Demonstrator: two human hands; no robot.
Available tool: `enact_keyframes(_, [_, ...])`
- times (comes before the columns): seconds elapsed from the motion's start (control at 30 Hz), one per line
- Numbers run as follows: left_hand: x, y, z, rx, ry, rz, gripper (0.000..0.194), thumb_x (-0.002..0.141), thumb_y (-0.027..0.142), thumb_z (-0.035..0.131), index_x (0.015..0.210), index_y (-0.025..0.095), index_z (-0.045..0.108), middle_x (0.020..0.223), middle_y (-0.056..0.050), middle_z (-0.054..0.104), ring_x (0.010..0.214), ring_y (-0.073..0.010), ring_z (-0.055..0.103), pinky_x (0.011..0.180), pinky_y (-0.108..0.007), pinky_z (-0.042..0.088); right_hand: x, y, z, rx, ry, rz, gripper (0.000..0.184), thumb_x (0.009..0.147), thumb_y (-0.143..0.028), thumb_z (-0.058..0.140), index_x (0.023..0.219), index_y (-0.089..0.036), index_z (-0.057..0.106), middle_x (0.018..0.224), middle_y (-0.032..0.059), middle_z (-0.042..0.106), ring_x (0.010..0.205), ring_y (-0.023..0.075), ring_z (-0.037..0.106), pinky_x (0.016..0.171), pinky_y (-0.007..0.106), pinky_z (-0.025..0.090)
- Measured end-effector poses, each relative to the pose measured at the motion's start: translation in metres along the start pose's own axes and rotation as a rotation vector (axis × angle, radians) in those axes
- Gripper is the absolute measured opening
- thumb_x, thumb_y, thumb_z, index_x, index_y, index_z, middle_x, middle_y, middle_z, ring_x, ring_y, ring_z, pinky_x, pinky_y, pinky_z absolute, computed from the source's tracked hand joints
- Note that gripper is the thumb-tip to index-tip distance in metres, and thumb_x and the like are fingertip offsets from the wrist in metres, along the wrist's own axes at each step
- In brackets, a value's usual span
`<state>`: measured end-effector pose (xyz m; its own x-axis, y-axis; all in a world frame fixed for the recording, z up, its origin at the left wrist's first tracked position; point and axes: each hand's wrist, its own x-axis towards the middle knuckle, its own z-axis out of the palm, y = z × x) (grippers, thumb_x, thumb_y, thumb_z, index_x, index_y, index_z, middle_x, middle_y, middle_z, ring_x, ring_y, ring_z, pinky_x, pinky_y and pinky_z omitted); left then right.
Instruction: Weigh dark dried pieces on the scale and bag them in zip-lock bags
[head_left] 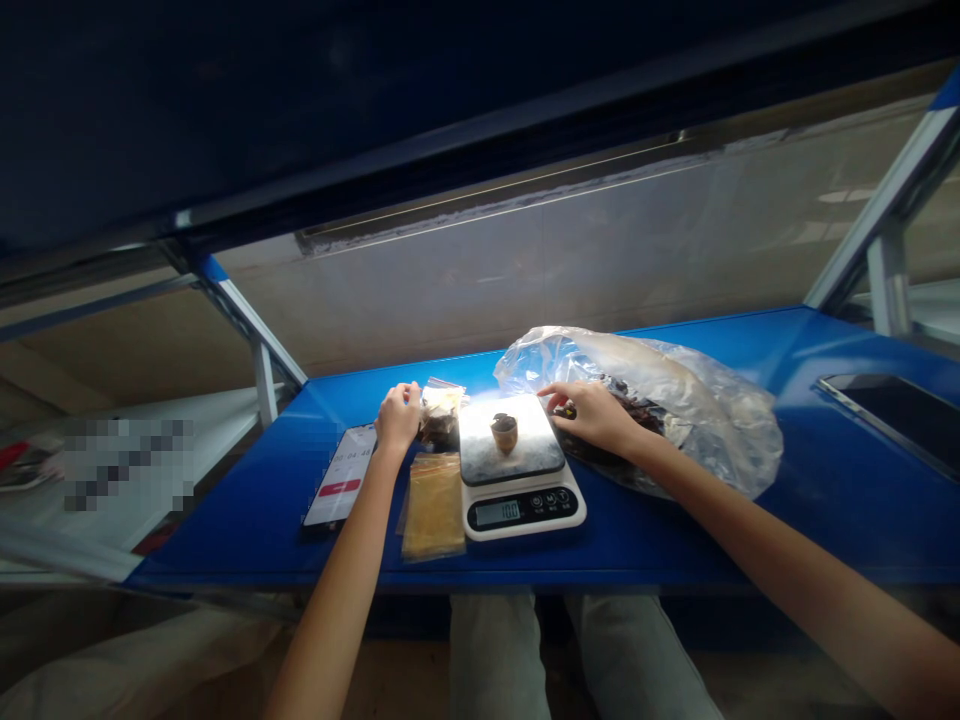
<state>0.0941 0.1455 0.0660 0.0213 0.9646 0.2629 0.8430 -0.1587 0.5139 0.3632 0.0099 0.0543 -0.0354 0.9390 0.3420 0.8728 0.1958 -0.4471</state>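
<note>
My left hand (398,416) is curled beside a pile of small clear packets (441,412) with dried bits inside. What its fingers hold, if anything, is hidden. A white kitchen scale (525,512) stands between my hands, its display showing 10.0. On its plate sits a small brown cup (505,436) with dark pieces in it. My right hand (594,416) is at the scale's right edge, thumb and forefinger apart over dark pieces. Behind and beneath it lies a large clear plastic bag (720,425) holding dark dried flakes (637,408).
A stack of yellowish zip bags (434,510) lies left of the scale. Farther left, a phone (343,480) shows a running timer. Another dark phone (900,415) rests on the right of the blue table (247,510). Metal posts (255,335) and a dark overhead shelf frame the space.
</note>
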Motion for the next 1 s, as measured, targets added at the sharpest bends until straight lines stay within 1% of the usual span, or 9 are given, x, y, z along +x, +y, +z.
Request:
enact_keyframes(0.2, [0.000,-0.001,0.001,-0.001,0.008,0.004,0.039,0.091,0.041,0.032,0.094,0.022,0.066,0.109,-0.011,0.068,0.104,-0.0269,0.060,0.080,-0.034,0.043,0.000,-0.003,0.001,-0.029,0.061,0.024,0.031,0.074,-0.012,0.061,0.103,-0.021,0.066,0.079,-0.0003,0.074,0.078,0.0197,0.066,0.075,0.032,0.046])
enact_keyframes(0.27, [0.001,-0.002,0.002,-0.001,0.010,0.005,0.039,0.091,0.041,0.032,0.094,0.022,0.066,0.109,-0.011,0.068,0.104,-0.0268,0.060,0.080,-0.034,0.043,0.000,-0.003,0.001,-0.027,0.076,0.021,0.032,0.073,-0.011,0.061,0.102,-0.021,0.067,0.081,0.0003,0.074,0.078,0.0196,0.066,0.074,0.031,0.046])
enact_keyframes(0.37, [0.001,-0.003,0.002,-0.003,0.008,0.008,0.038,0.091,0.041,0.033,0.094,0.022,0.066,0.109,-0.010,0.069,0.104,-0.0268,0.060,0.080,-0.034,0.043,0.000,-0.002,0.001,-0.006,0.063,0.009,0.032,0.073,-0.012,0.061,0.104,-0.021,0.067,0.087,0.0017,0.075,0.081,0.0196,0.067,0.076,0.031,0.047])
enact_keyframes(0.5, [0.001,-0.003,0.002,0.005,-0.003,-0.005,0.038,0.091,0.042,0.033,0.096,0.022,0.065,0.110,-0.011,0.068,0.104,-0.0281,0.060,0.081,-0.035,0.043,-0.001,-0.006,-0.002,-0.011,0.030,0.035,0.031,0.075,-0.013,0.061,0.104,-0.020,0.067,0.082,0.0012,0.075,0.079,0.0202,0.068,0.079,0.033,0.046])
enact_keyframes(0.63, [0.002,-0.004,0.003,0.004,-0.002,-0.003,0.039,0.091,0.042,0.032,0.096,0.022,0.065,0.110,-0.011,0.068,0.104,-0.0282,0.060,0.081,-0.035,0.043,-0.001,-0.008,-0.004,-0.001,0.062,0.061,0.032,0.073,-0.012,0.061,0.104,-0.019,0.067,0.081,0.0015,0.074,0.075,0.0191,0.068,0.075,0.031,0.048])
enact_keyframes(0.77, [0.002,-0.005,0.004,0.004,0.005,-0.008,0.038,0.091,0.041,0.033,0.095,0.022,0.066,0.110,-0.011,0.069,0.105,-0.0275,0.060,0.082,-0.035,0.043,-0.002,-0.006,-0.007,0.032,0.074,0.121,0.035,0.071,-0.014,0.062,0.105,-0.019,0.066,0.080,0.0015,0.074,0.074,0.0183,0.069,0.070,0.028,0.049])
enact_keyframes(0.9, [0.003,-0.005,0.004,0.004,0.004,-0.009,0.038,0.091,0.041,0.033,0.094,0.022,0.066,0.111,-0.011,0.069,0.106,-0.0277,0.060,0.083,-0.035,0.043,-0.004,-0.005,-0.009,-0.025,0.064,0.153,0.036,0.069,-0.014,0.062,0.103,-0.022,0.066,0.079,-0.0010,0.075,0.076,0.0191,0.070,0.073,0.030,0.048])
enact_keyframes(1.0, [0.002,-0.004,0.003,0.009,0.002,-0.007,0.039,0.092,0.041,0.032,0.094,0.022,0.066,0.111,-0.011,0.068,0.106,-0.0279,0.060,0.082,-0.035,0.043,-0.004,-0.006,-0.009,-0.082,0.042,0.164,0.035,0.069,-0.016,0.063,0.104,-0.021,0.066,0.082,0.0005,0.076,0.079,0.0209,0.070,0.075,0.032,0.047])
